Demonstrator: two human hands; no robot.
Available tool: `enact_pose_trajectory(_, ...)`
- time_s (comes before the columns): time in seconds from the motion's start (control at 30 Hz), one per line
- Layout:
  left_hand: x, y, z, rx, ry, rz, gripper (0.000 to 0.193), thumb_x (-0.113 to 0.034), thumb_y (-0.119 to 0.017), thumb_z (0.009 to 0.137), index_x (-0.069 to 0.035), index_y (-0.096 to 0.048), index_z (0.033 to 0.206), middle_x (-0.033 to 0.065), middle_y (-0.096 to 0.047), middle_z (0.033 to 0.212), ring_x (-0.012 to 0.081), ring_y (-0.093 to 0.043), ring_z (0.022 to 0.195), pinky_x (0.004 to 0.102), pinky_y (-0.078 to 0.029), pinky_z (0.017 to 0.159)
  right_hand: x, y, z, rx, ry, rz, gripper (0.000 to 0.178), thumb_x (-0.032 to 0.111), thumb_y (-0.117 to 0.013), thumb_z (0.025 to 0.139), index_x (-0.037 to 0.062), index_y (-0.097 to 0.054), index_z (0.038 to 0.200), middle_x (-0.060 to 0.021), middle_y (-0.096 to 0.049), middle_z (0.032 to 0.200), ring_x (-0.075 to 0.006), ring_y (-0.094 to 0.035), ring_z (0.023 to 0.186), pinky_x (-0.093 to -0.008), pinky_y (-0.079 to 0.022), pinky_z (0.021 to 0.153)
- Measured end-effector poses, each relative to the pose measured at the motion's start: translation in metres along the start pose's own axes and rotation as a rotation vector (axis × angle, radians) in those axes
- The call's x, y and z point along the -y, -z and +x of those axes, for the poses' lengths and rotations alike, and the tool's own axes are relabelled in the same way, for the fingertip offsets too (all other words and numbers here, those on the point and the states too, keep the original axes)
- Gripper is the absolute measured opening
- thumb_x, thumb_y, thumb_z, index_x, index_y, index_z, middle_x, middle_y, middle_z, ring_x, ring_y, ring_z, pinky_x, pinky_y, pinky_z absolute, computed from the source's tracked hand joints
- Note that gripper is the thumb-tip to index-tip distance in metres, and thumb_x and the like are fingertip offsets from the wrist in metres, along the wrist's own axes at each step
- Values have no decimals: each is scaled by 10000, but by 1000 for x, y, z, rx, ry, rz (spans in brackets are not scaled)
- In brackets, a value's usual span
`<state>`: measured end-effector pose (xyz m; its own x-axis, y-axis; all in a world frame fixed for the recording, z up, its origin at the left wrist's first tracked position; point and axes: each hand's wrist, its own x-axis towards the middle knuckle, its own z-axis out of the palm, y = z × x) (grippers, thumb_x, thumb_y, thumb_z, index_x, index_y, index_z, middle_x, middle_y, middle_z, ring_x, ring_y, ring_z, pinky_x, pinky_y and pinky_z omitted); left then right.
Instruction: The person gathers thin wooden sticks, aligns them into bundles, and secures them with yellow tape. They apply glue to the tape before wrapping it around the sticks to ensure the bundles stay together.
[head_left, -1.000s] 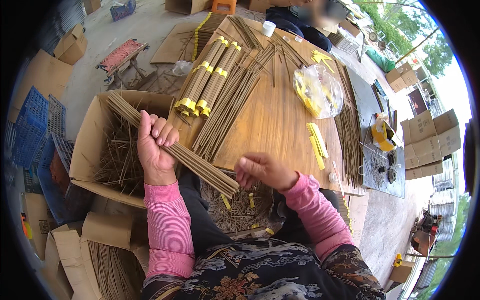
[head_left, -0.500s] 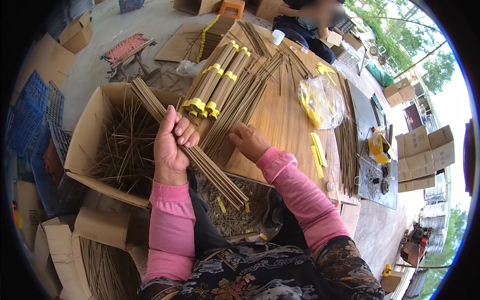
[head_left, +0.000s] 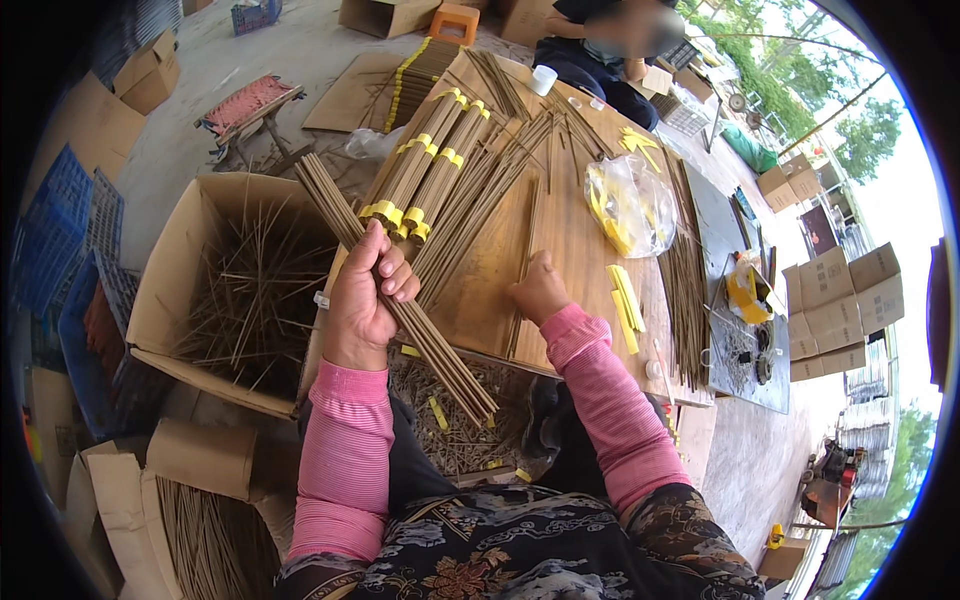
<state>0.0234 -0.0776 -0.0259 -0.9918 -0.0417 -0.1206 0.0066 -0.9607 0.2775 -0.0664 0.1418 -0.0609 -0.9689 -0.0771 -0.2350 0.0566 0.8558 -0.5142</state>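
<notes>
My left hand (head_left: 368, 300) is wrapped round a bundle of thin brown sticks (head_left: 440, 362), held slanting over the table's near left edge. On the wooden table (head_left: 575, 320), my right hand (head_left: 540, 290) has its fingers closed on a few thin brown sticks (head_left: 533, 225), which lie lengthwise on the wood; the fingertips are partly hidden. Between the hands is a loose pile of the same sticks (head_left: 470, 225). Beyond my left hand, finished bundles (head_left: 428, 165) bound with yellow bands are stacked at the table's left side.
A cardboard box (head_left: 165, 300) of jumbled sticks stands left of the table. A clear bag (head_left: 630, 205) with yellow strips and some loose yellow strips (head_left: 625, 308) lie on the right. Beyond the far edge sits another person (head_left: 600, 60). Stick scraps (head_left: 465, 405) cover the floor below.
My right hand has moved right, away from the loose pile, with a few sticks under its fingers. My left hand, still round its bundle, has shifted slightly right.
</notes>
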Motion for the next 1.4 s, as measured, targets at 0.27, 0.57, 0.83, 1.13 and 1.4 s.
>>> enact_pose_trajectory(0.27, 26, 5, 6, -41, 127, 156, 241, -292, -589, 834, -116, -484, 706, 92, -595, 691, 165, -580, 561, 312, -511, 537, -11, 27, -41, -120, 269, 230, 468, 51, -552, 722, -61, -374, 1141, -133, -531, 680, -210, -534, 579, -312, -441, 517)
enact_pose_trajectory(0.57, 49, -2, 10, -43, 226, 149, 312, -305, -534, 862, 1, -514, 918, 168, -601, 865, 251, -608, 828, 386, -538, 712, 44, 37, -106, 94, 697, 266, 489, -9, -563, 701, 6, -403, 1163, -61, -442, 576, -131, -440, 499, -258, -385, 494)
enact_pose_trajectory(0.83, 43, -6, 7, -102, 168, 82, 337, -321, -488, 884, 14, -504, 922, 166, -603, 842, 245, -618, 755, 377, -538, 685, 58, 39, -109, 119, 707, 188, 509, 66, -571, 699, -7, -427, 1181, -154, -554, 697, -274, -566, 614, -333, -459, 580)
enact_pose_trajectory(1.13, 33, -4, 5, -55, 45, 140, 160, -165, -559, 847, -46, -506, 940, 92, -587, 750, 170, -580, 665, 316, -510, 630, 59, 37, -112, 185, 759, 203, 341, 149, -590, 784, -47, -505, 1050, -194, -573, 813, -293, -580, 693, -343, -461, 615)
enact_pose_trajectory(1.4, 1, -1, 3, -22, -61, -7, 101, -155, -523, 875, -76, -494, 819, 15, -485, 657, 83, -418, 503, 223, -366, 475, 27, 14, -39, 262, 348, 369, 236, 209, -567, 818, 16, -588, 952, -124, -593, 700, -185, -594, 624, -302, -483, 596)
